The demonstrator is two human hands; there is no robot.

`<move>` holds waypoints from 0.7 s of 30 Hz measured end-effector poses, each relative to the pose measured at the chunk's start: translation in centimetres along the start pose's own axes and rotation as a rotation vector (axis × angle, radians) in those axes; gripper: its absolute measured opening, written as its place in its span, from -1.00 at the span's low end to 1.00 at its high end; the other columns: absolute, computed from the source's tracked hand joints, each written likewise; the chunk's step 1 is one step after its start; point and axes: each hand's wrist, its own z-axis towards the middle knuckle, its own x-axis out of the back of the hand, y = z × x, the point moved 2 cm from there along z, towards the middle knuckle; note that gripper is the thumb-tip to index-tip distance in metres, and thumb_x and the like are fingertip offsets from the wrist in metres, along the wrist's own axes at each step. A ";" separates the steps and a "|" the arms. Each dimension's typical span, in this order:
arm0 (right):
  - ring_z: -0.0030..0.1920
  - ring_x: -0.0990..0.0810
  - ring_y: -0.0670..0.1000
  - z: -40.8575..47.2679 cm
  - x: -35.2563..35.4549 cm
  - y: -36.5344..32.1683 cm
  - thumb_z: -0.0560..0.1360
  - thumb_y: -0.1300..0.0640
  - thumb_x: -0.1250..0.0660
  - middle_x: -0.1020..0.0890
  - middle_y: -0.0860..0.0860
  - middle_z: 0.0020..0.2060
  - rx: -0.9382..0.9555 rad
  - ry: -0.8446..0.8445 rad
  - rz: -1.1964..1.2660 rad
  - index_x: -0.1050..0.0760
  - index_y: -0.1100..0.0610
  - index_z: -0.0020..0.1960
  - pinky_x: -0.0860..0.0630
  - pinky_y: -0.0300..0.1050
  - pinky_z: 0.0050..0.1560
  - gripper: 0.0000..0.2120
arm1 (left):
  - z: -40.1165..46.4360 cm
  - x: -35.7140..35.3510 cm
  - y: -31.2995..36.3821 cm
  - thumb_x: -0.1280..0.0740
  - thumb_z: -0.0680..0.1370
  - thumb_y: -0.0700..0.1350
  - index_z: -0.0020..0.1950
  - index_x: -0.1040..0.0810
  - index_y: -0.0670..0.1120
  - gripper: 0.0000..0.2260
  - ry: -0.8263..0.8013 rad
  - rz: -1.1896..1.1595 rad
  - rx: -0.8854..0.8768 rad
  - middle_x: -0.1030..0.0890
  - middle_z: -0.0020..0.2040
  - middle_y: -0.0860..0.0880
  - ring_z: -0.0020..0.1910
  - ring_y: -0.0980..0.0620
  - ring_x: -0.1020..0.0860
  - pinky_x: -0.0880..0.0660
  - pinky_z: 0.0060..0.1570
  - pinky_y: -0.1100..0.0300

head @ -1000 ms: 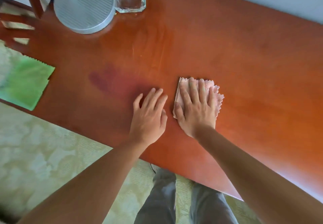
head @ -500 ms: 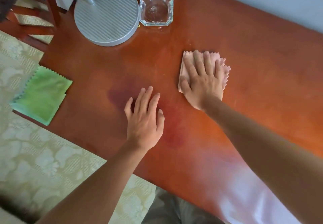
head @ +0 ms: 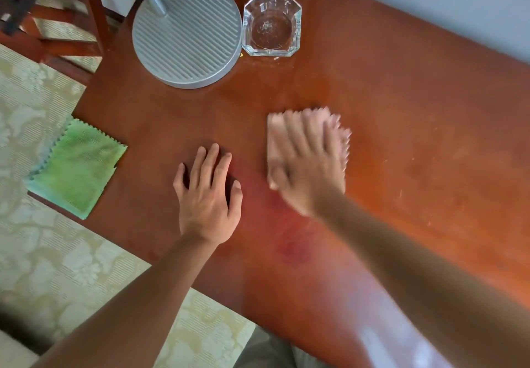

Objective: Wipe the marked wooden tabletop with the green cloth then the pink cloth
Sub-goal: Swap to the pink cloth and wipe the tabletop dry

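Pink cloth [head: 342, 134] | right hand [head: 308, 175] flat, pressing it, blurred | left hand [head: 208, 195] flat on tabletop [head: 415, 138]

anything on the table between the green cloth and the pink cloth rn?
Only the left hand, flat on the wooden tabletop, sits between green cloth and pink cloth; the rest is bare wood, per head view.

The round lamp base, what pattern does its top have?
Straight parallel ridges across the grey lamp base, clear in the head view.

Both forearms reach in from the tabletop's [head: 401, 109] near edge. The left hand [head: 208, 195] lies flat, fingers straight and slightly spread. The right hand [head: 308, 164], motion-blurred, presses flat on the pink cloth [head: 275, 123].
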 end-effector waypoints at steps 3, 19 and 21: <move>0.65 0.06 0.16 -5.5 -2.1 -5.7 0.67 -0.16 0.02 -0.12 0.03 0.64 0.174 0.018 0.112 -0.05 0.04 0.67 0.08 0.32 0.58 -0.39 | -0.1 0.0 0.0 -0.11 0.62 -0.01 0.49 -0.39 -0.08 -0.56 -0.001 -0.017 -0.002 -0.36 0.56 -0.12 0.58 -0.12 -0.24 -0.10 0.50 -0.23; 0.65 0.10 0.12 6.1 1.5 -0.9 0.68 -0.17 0.17 -0.05 -0.01 0.66 0.016 -0.013 0.026 0.01 -0.01 0.67 0.21 0.26 0.59 -0.40 | 0.0 0.2 0.1 -0.14 0.60 -0.03 0.47 -0.42 -0.09 -0.57 0.009 -0.033 -0.011 -0.40 0.53 -0.13 0.55 -0.15 -0.29 -0.13 0.50 -0.23; 0.65 0.10 0.12 5.6 1.3 -1.2 0.69 -0.17 0.14 -0.05 0.00 0.66 0.016 -0.007 0.047 -0.01 -0.01 0.67 0.21 0.26 0.59 -0.41 | 0.0 0.2 0.2 -0.15 0.61 -0.03 0.47 -0.42 -0.09 -0.57 0.010 -0.029 -0.019 -0.40 0.53 -0.13 0.55 -0.16 -0.30 -0.14 0.50 -0.23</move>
